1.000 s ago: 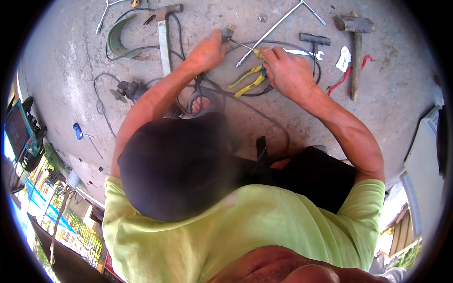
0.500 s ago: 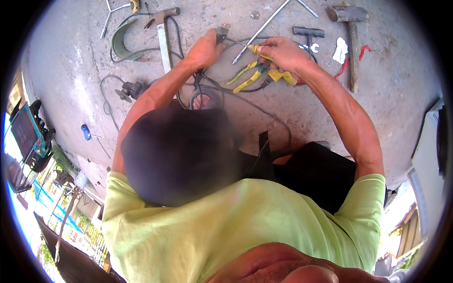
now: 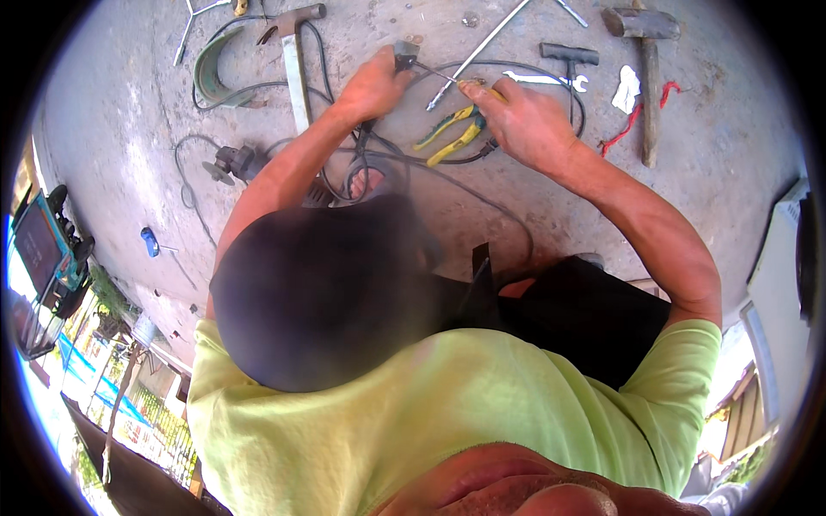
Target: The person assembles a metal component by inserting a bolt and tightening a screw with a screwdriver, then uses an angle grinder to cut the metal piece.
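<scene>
My left hand (image 3: 372, 86) is closed around a small dark block-shaped piece (image 3: 405, 55), held just off or on the floor; I cannot tell which. From the right, my right hand (image 3: 532, 125) grips a screwdriver (image 3: 439, 74) by its yellow handle, and the thin shaft reaches to the dark piece. Below the screwdriver lie pliers (image 3: 456, 142) with yellow and green handles, close to my right fingers. Black cable (image 3: 469, 181) loops on the floor under and around both hands. A hammer (image 3: 296, 73) lies left of my left hand.
An angle grinder (image 3: 237, 163) and a curved green guard (image 3: 212, 73) lie to the left. Rightward are a T-handle wrench (image 3: 570, 56), an open-ended wrench (image 3: 551, 79), a sledgehammer (image 3: 646, 86) and red cord (image 3: 619, 136). A long metal rod (image 3: 482, 52) lies ahead.
My right hand has turned over the screwdriver handle. A yellow piece that showed below that hand is out of sight. The open-ended wrench shows more fully now.
</scene>
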### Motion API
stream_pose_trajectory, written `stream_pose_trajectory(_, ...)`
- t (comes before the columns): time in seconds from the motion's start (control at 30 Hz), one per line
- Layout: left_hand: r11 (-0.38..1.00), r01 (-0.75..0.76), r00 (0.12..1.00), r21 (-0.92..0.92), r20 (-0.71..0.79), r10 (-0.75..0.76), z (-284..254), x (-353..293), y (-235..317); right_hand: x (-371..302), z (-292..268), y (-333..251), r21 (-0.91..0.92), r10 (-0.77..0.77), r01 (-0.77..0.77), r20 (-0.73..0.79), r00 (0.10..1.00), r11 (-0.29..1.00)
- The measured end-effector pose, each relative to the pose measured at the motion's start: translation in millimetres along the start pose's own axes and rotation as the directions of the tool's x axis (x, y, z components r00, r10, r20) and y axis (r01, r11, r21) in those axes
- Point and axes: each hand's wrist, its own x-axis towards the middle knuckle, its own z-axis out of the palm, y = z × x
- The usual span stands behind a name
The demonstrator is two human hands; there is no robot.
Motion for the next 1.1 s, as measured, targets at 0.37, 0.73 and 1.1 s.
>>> stream_pose_trajectory(0.37, 0.996, -0.078, 0.996, 0.041, -0.037, 0.079, 2.2, 5.3, -7.7, 26.8, -24.4, 3.7, 0.294, 0.148, -0.186, 0.149, 0.978, 0.937)
stream_pose_trajectory(0.73, 1.000, 0.005, 0.999, 0.025, -0.034, -0.004, 6.8, 4.7, -10.3, 40.9, -26.7, 19.6, 0.596, 0.345, -0.621, 0.519, 0.782, 0.510)
stream_pose_trajectory(1.1, 0.996, -0.091, 0.996, -0.022, -0.025, 0.090, 2.4, 10.7, -19.1, 32.6, -4.5, 31.8, 0.615, 0.416, -0.682, 0.542, 0.730, 0.395)
